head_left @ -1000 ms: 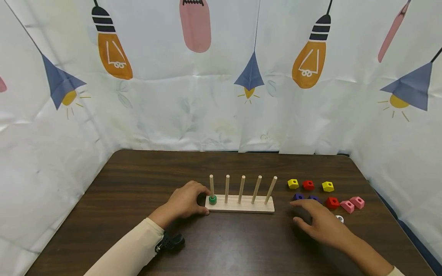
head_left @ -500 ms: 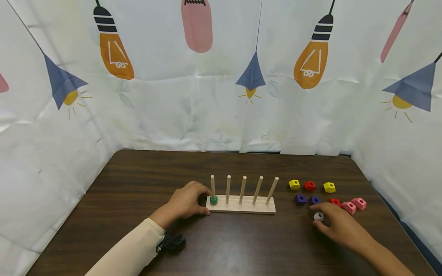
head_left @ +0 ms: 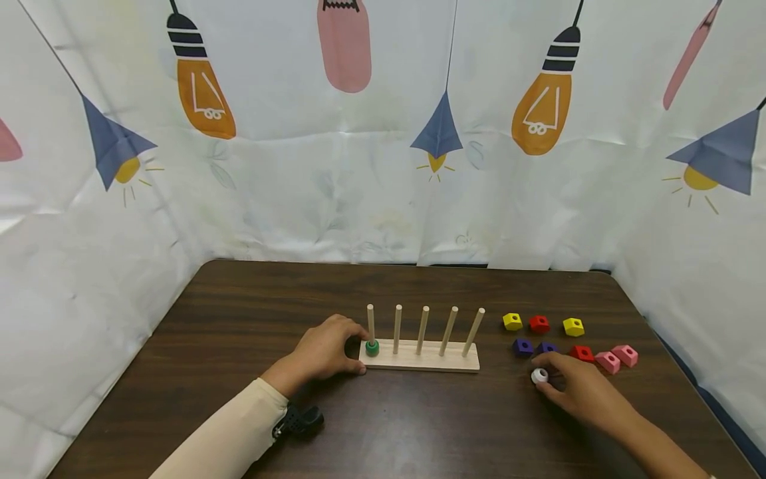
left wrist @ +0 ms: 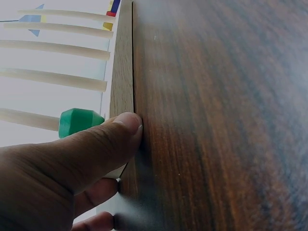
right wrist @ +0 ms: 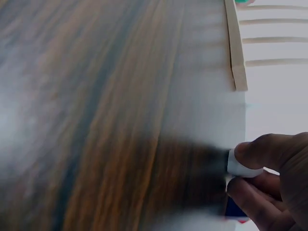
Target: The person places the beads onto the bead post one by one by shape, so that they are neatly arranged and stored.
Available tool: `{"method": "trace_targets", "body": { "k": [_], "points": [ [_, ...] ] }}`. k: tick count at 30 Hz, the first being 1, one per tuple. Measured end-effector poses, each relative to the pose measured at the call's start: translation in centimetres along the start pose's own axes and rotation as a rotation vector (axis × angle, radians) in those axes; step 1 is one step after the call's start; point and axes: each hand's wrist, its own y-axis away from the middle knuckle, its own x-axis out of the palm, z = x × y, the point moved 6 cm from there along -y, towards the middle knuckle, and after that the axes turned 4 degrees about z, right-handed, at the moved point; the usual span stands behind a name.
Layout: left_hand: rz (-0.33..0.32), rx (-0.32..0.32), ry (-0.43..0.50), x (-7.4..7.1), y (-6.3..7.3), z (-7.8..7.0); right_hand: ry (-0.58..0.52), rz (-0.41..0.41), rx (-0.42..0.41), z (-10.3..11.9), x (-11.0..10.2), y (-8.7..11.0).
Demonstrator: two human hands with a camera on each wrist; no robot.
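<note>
A wooden peg board (head_left: 419,356) with several upright pegs lies on the dark table. One green bead (head_left: 372,348) sits at the foot of its leftmost peg. My left hand (head_left: 326,347) grips the left end of the board, its thumb along the front edge in the left wrist view. A white bead (head_left: 539,376) is pinched between the thumb and fingers of my right hand (head_left: 577,386), to the right of the board. In the right wrist view the white bead (right wrist: 240,166) shows close to the table top.
Beyond my right hand lie two yellow beads (head_left: 573,326), two red beads (head_left: 539,324), two purple beads (head_left: 523,347) and two pink beads (head_left: 626,355). A printed white curtain (head_left: 383,199) hangs behind the table (head_left: 269,286).
My right hand has reached right to the white bead, taken it between thumb and fingers, and moved it slightly left. My left hand stays on the board.
</note>
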Motion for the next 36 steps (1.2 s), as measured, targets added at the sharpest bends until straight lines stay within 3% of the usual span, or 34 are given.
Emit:
{"method": "trace_targets", "body": {
  "k": [4,10,18,36],
  "points": [
    [0.004,-0.005,-0.001,0.0,0.0,0.0,0.004,0.007,-0.010,0.7,0.1,-0.6],
    [0.009,-0.002,0.001,0.1,0.0,0.1,0.041,-0.067,-0.089,2.4,-0.5,-1.5],
    [0.004,-0.004,0.008,0.1,0.0,0.0,-0.045,-0.087,-0.100,4.8,-2.1,-3.1],
    [0.003,-0.003,-0.002,0.1,0.0,0.1,-0.006,-0.204,-0.276,9.1,-6.5,-5.1]
  ]
}}
